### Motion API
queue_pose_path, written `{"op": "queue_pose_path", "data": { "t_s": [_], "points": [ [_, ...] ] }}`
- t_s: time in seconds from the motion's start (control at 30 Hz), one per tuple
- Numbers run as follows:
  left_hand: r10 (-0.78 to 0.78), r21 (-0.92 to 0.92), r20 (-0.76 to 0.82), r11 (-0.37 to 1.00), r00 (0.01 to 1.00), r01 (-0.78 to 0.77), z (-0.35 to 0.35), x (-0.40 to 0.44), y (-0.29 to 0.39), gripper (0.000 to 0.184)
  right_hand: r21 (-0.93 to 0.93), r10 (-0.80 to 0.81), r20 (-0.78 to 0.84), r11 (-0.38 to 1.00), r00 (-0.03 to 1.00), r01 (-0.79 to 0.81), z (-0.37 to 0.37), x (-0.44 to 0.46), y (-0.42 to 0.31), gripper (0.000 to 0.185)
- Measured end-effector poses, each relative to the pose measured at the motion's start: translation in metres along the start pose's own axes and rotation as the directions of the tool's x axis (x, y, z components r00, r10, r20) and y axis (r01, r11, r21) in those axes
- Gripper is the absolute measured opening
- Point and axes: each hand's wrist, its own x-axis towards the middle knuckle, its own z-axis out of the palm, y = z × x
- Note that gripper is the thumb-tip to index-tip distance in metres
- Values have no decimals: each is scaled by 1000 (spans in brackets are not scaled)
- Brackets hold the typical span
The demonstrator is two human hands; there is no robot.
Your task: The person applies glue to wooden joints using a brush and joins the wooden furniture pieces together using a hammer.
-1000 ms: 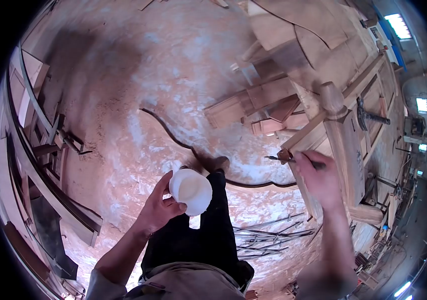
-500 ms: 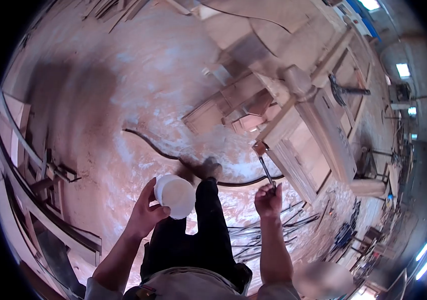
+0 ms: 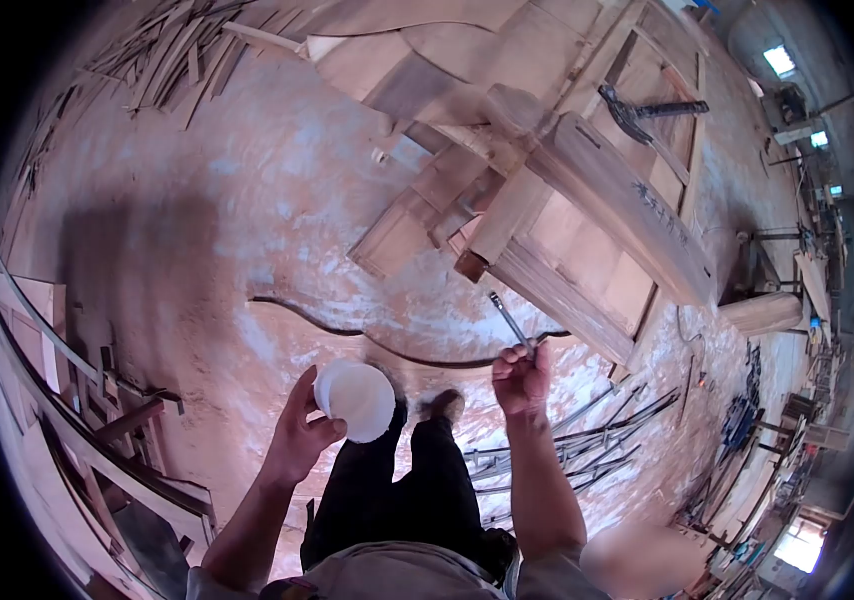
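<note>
My left hand [image 3: 297, 438] is wrapped round the side of a white plastic tub [image 3: 359, 402], thumb and fingers on its wall. The tub is tilted toward me, with a pale inside. In my right hand [image 3: 522, 382] is a slim dark brush-like tool [image 3: 510, 320], its exact kind unclear, tip pointing up and left. That tip lies close to the dark end of a wooden leg [image 3: 469, 265] on a panelled wooden furniture frame [image 3: 577, 250]; I cannot tell whether they touch. A hammer [image 3: 652, 112] with a dark head lies on the frame.
A long curved dark strip [image 3: 417, 354] lies on the dusty floor ahead of my feet. Several thin metal rods [image 3: 592, 445] are spread at the right. Wood offcuts [image 3: 182, 50] are heaped at the far left. Another wooden frame [image 3: 122, 450] stands at the left edge.
My view has shifted, and the furniture frame now sits further left and nearer. A foot has come into sight. My right hand has risen slightly with the tool, whose tip is now below the leg end.
</note>
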Motion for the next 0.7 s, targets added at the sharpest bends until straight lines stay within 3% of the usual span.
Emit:
{"op": "queue_pose_path", "data": {
  "t_s": [0.03,0.13,0.17,0.23,0.3,0.37,0.43,0.5,0.6,0.63,0.7],
  "points": [
    [-5,13,6,1000,1000,5,6,2,-4,91,-62,-50,-68,997,996,45,9,-13,-10,36],
    [-19,81,9,997,1000,18,31,4,-12,89,-321,-158,-20,936,987,143,51,-68,-36,35],
    [-39,19,21,999,999,38,43,5,-10,90,-439,-173,-12,886,985,150,67,-89,-43,35],
    [-75,-100,50,992,996,80,73,8,-5,91,-767,-166,187,592,968,250,93,-128,-53,40],
    [-62,-104,81,992,995,70,101,9,-3,93,-928,-54,245,275,968,250,104,-154,-57,27],
    [-45,-72,105,996,993,53,128,10,-2,94,-896,-44,443,-5,895,443,114,-161,-53,11],
    [-55,-68,155,996,986,66,155,7,5,95,-862,-29,486,-182,873,474,103,-162,-56,12],
    [-46,-17,183,999,982,50,177,6,1,94,-852,-9,467,-270,884,447,88,-167,-65,13],
    [-32,-27,198,999,980,38,203,2,-10,93,-937,-185,348,-43,919,346,71,-179,-92,15],
    [-33,-9,209,999,977,36,211,3,-13,92,-956,-202,265,69,943,284,56,-181,-103,26],
    [-31,29,217,999,976,25,225,4,-15,92,-960,-234,74,248,969,134,47,-186,-125,30]
  ]
}}
